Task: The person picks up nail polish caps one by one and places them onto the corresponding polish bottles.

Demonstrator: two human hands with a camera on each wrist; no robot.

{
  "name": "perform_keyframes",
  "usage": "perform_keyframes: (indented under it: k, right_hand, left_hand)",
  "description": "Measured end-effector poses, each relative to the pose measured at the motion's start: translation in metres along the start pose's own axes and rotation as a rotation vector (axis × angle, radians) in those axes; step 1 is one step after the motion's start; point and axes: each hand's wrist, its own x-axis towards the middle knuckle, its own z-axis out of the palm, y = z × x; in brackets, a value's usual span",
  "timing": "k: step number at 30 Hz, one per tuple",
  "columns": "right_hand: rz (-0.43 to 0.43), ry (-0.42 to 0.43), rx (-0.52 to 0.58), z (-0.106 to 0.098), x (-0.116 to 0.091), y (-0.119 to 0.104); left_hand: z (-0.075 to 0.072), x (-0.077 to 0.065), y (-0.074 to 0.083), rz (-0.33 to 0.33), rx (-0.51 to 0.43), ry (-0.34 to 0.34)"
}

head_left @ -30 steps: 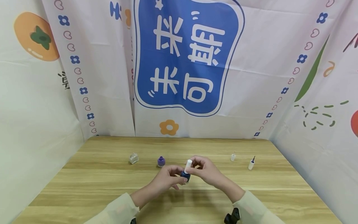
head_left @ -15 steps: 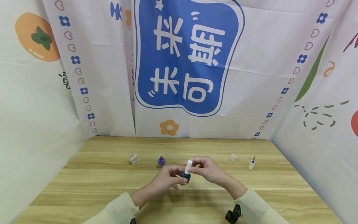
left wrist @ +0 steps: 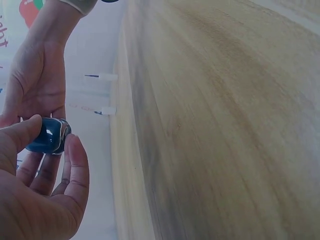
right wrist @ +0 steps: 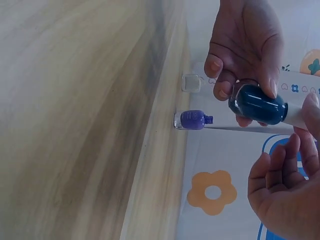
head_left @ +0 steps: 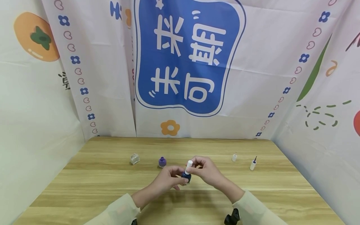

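A dark blue nail polish bottle (head_left: pixel 186 177) with a tall white cap (head_left: pixel 189 167) is held above the middle of the table. My left hand (head_left: pixel 171 178) grips the bottle's glass body between thumb and fingers. With thumb and fingertips, my right hand (head_left: pixel 206 170) pinches the white cap, which sits on the bottle's neck and leans slightly right. The right wrist view shows the dark polish bottle (right wrist: pixel 257 104) lying across the left fingers, its cap partly covered by the right thumb. In the left wrist view, the bottle's base (left wrist: pixel 64 136) faces the camera.
An uncapped purple polish bottle (head_left: pixel 162 162) and a clear bottle (head_left: pixel 134 159) stand behind my left hand. Two white caps stand brush-up at the right: one with a dark brush (head_left: pixel 253 163), one with a pale brush (head_left: pixel 234 157). A printed cloth (head_left: pixel 253 93) hangs behind the wooden table (head_left: pixel 112 181).
The right hand shifts slightly about the white cap, moving a little right and then back left. The left hand and the bottle stay nearly in place.
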Motion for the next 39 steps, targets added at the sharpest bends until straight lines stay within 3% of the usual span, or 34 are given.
perform_keyframes:
  k: [10,14,24,32,39]
  right_hand:
    - [0.011,0.098,0.02,0.008,-0.002,0.002]
    - [0.001,0.1,0.015,0.008,-0.002,0.004]
    - [-0.026,-0.121,0.052,-0.014,0.0,-0.002]
    - [-0.048,-0.288,0.143,-0.021,0.0,-0.006]
    - [-0.035,-0.266,0.119,-0.02,-0.001,-0.007]
  left_hand:
    - [0.002,0.0,-0.003,0.017,-0.002,0.001]
    - [0.002,0.0,-0.003,0.013,-0.005,0.004]
    - [0.0,-0.001,0.002,0.004,-0.004,-0.001]
    - [0.0,-0.001,0.004,0.015,0.004,-0.045]
    - [0.001,-0.002,0.005,0.011,0.006,-0.046]
